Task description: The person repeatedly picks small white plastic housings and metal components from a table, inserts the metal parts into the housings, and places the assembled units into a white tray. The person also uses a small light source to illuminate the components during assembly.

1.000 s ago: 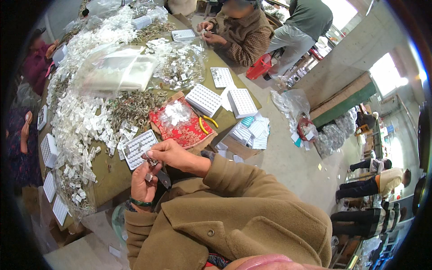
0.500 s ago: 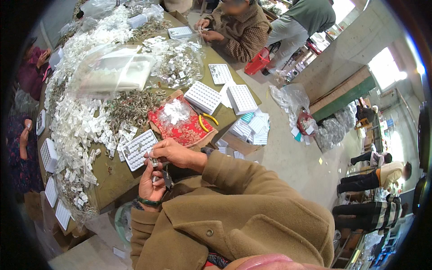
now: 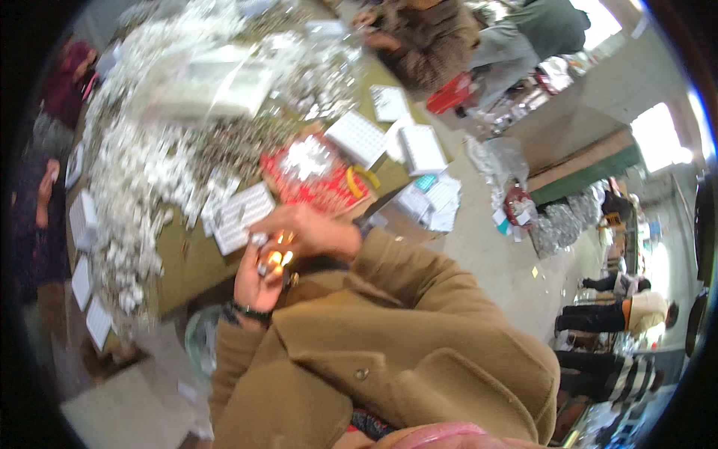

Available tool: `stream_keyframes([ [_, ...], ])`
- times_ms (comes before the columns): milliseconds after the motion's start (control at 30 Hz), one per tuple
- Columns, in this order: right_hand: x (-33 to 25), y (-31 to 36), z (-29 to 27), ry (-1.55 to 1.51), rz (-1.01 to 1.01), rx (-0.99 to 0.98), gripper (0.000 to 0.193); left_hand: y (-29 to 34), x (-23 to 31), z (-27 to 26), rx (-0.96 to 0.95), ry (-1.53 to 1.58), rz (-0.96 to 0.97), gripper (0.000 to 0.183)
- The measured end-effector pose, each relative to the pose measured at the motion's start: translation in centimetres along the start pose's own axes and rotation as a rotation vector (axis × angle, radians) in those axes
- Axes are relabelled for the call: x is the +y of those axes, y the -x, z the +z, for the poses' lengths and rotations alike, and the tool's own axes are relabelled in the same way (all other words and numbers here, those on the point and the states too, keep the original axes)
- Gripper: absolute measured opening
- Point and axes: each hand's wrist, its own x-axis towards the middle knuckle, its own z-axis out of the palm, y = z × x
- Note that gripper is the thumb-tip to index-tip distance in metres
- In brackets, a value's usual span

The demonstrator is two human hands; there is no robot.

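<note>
Both of my hands meet above the table's near edge, blurred by motion. My left hand (image 3: 256, 284), with a dark band at its wrist, is closed around small pieces; a small lit piece (image 3: 276, 260) glows yellow-orange at its fingers. From the right, my right hand (image 3: 310, 230) reaches over with its fingers closed against the left hand's fingertips. What it pinches is too blurred to make out. Just beyond the hands lies a white tray (image 3: 241, 218) with rows of pockets. Farther back, a red patterned cloth (image 3: 329, 188) carries a heap of small whitish pieces (image 3: 309, 159).
Yellow-handled pliers (image 3: 364, 179) rest on the cloth's right edge. A large heap of white pieces (image 3: 131, 194) covers the table's left. White trays (image 3: 357, 138) and a box of trays (image 3: 430, 200) stand right. A co-worker (image 3: 426, 41) sits across; a basin (image 3: 200, 340) is below.
A yellow-orange glow now shows between my hands, where the small piece was unlit before. With the view tilted, the table appears shifted and more blurred.
</note>
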Motion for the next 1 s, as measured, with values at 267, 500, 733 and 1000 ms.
stream_keyframes([
  [267,0.0,1.9,1.9,0.003,0.088,0.083,0.03,0.8,-0.4,-0.1,-0.04,-0.135,0.062,0.032],
  [500,-0.7,5.0,1.3,-0.05,0.409,-0.129,0.037,1.0,-1.1,-0.6,0.036,-0.404,0.077,0.022],
  [733,3.1,6.2,-3.4,0.142,0.756,0.23,0.019,0.7,-1.5,1.3,-0.033,-0.907,0.232,0.023],
  [1000,7.8,3.5,-2.8,0.493,0.458,0.209,0.015,-1.0,-1.5,1.4,-0.014,-0.776,0.189,0.024],
])
